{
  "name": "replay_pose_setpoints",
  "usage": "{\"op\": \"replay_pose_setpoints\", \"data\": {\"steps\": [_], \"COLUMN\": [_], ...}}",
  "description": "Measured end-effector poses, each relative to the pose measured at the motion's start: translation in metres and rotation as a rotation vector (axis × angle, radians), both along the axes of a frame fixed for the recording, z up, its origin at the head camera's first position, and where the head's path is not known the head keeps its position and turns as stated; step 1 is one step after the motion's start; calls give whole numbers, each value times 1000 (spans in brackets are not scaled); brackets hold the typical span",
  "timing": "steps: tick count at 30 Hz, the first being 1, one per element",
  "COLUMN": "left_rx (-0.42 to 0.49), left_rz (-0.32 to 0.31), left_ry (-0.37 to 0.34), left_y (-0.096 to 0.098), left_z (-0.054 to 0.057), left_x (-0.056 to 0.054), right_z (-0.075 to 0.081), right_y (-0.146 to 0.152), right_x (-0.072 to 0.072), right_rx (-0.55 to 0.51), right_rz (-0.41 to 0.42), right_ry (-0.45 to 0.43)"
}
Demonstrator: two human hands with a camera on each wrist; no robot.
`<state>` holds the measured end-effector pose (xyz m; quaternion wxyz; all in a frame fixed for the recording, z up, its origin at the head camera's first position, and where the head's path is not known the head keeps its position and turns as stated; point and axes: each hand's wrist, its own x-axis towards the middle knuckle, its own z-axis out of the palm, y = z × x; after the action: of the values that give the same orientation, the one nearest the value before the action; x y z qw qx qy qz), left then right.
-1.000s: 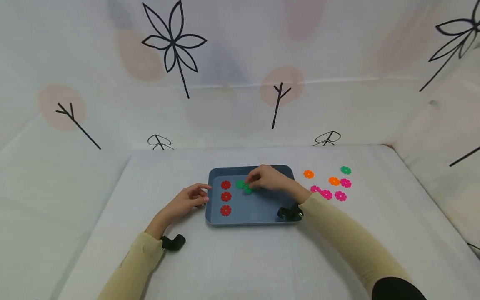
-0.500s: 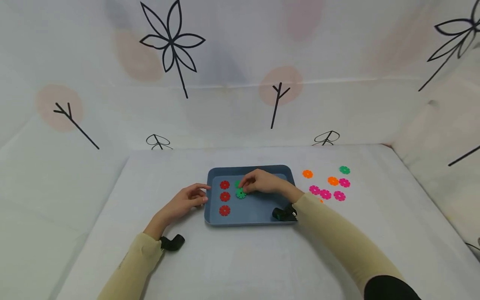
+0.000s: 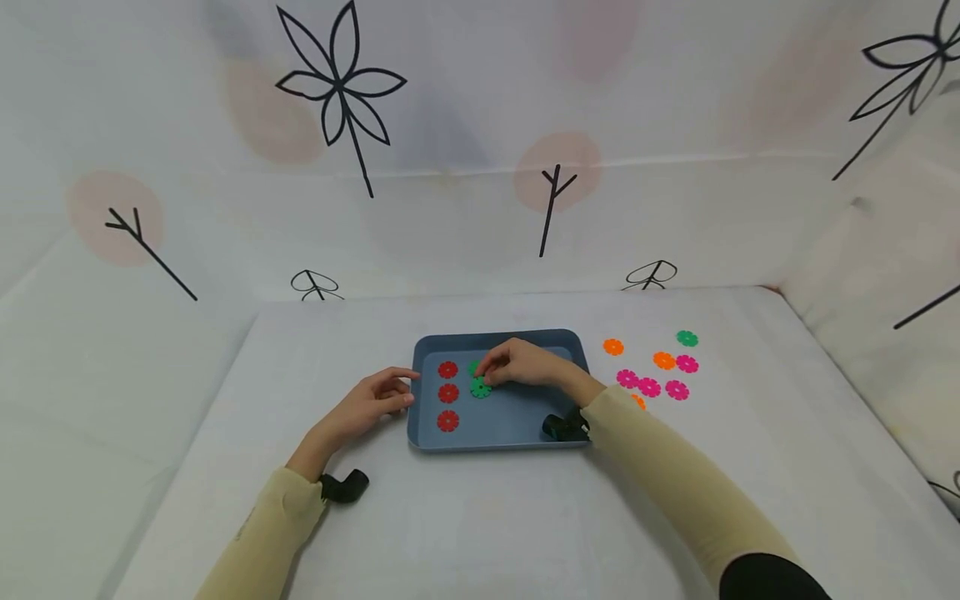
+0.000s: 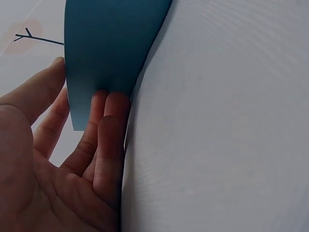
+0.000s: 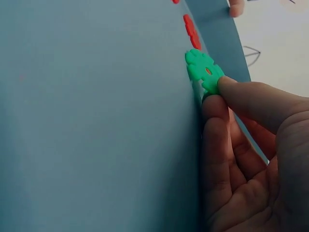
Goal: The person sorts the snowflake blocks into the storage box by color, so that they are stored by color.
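Observation:
My right hand (image 3: 521,364) is over the blue-grey tray (image 3: 517,429), pinching a green notched plastic disc (image 5: 205,71) between thumb and fingertips. In the right wrist view the disc tilts close over the tray floor. Another green disc (image 3: 475,367) lies just behind it, partly hidden by the fingers. Three red discs (image 3: 447,393) form a column along the tray's left side. My left hand (image 3: 372,400) rests at the tray's left edge; in the left wrist view its fingertips (image 4: 116,104) touch the outer wall and its thumb lies at the rim.
Right of the tray, several loose discs lie on the white cloth: pink discs (image 3: 677,390), orange discs (image 3: 663,361) and one green disc (image 3: 687,338). One orange piece (image 3: 638,402) is partly covered by the right sleeve. A white patterned backdrop (image 3: 450,225) stands behind the table.
My right hand has moved slightly left and toward me with the green disc, which now sits in front of the other green one. The left hand stays at the tray's edge.

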<state>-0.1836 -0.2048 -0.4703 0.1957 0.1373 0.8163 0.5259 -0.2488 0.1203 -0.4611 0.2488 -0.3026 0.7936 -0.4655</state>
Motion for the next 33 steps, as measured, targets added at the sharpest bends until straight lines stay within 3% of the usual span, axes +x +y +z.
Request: {"op": "replay_pose_setpoints", "data": {"steps": [33], "left_rx": [0], "left_rz": [-4], "left_ry": [21], "left_y": [0], "left_z": [-1], "left_x": [0], "right_z": [-3], "right_y": [-1], "right_x": [1], "right_rx": [-6], "right_rz": [-24], "right_ry": [16]}}
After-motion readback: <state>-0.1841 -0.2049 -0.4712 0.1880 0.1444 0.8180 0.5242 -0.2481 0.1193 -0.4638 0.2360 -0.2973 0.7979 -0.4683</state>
